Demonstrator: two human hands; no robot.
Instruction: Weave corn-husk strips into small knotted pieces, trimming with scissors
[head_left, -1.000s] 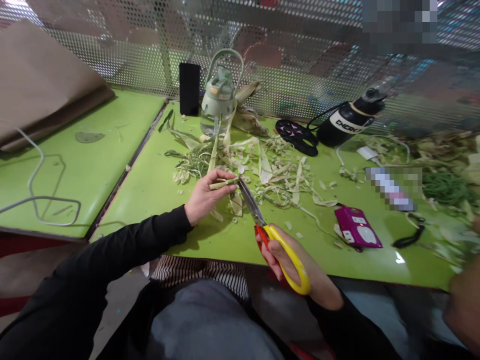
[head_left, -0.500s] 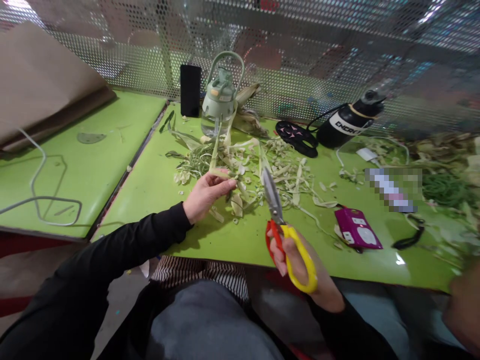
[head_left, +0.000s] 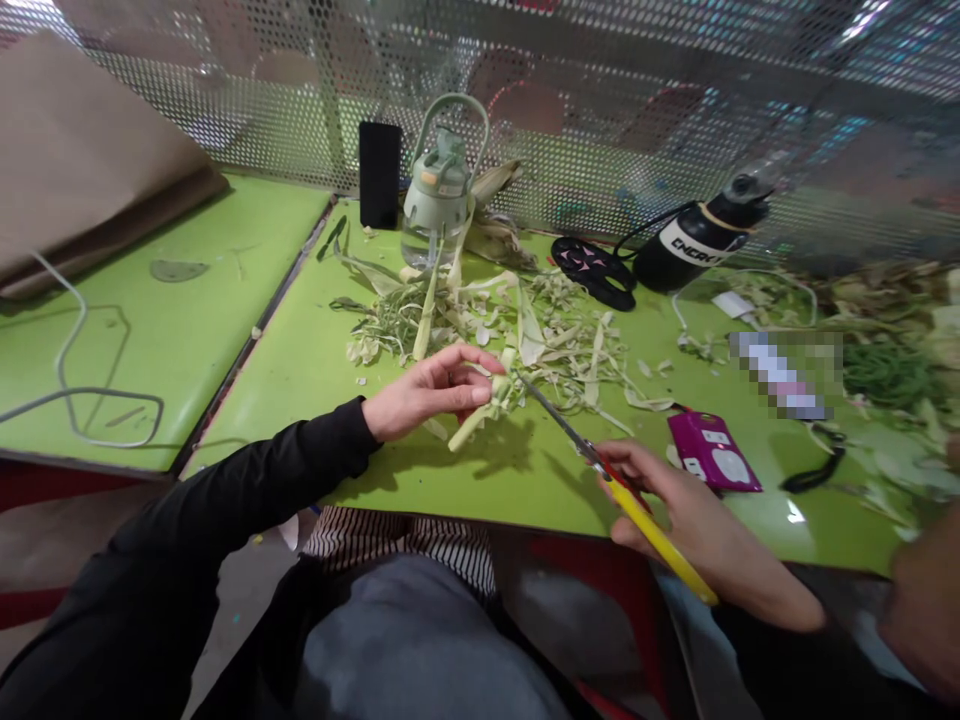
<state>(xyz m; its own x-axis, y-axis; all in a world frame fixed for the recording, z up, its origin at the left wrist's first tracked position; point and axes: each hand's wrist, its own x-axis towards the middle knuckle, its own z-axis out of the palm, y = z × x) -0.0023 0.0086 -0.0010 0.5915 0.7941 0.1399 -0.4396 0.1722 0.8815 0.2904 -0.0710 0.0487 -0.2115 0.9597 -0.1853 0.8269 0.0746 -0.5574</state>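
My left hand [head_left: 431,390] pinches a pale green plant stem piece [head_left: 469,428] with a short stalk and leafy stubs, held just above the table. I cannot make out which plant it is. In my right hand [head_left: 694,510] are scissors [head_left: 559,416] with one red and one yellow handle. Their blades look nearly edge-on and together, tips pointing left, close to the stem piece; whether they touch it I cannot tell. Behind my hands lies a heap of plant trimmings [head_left: 480,310], pale strips and green bits, with a longer pale green strip [head_left: 427,318] on top.
At the back stand a phone [head_left: 380,176], a pale green water bottle [head_left: 436,205] and a black bottle [head_left: 697,243]. A purple box [head_left: 714,452] lies on the green table [head_left: 420,490] to my right. Brown paper [head_left: 97,150] is at left. Another person's arm [head_left: 926,600] shows at right.
My left hand has moved slightly right, with the stem piece now plainly in its fingers and the long strip left on the heap. The scissors have turned leftward as my right hand moved right.
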